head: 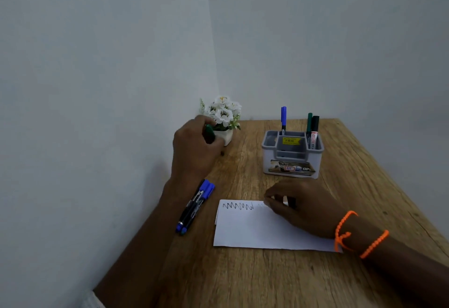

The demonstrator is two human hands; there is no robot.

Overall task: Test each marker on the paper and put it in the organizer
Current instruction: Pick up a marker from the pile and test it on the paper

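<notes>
On the wooden table lies a white paper (252,231) with a dark zigzag scribble (238,206) along its top edge. My right hand (301,208) rests on the paper's upper right part, its fingers curled round a pale marker (284,201) that they mostly hide. My left hand (194,148) hovers further back by the flower pot and grips a green cap (209,133). Two blue-capped markers (194,207) lie side by side left of the paper. The grey organizer (291,159) stands behind the paper, holding a blue marker (283,118), a green marker (309,124) and a dark marker (315,132).
A small white pot of white flowers (223,115) stands in the back left corner against the wall. The table's left edge runs along the wall; its right edge (388,174) slants away behind my right arm. An orange bead bracelet (349,234) circles my right wrist.
</notes>
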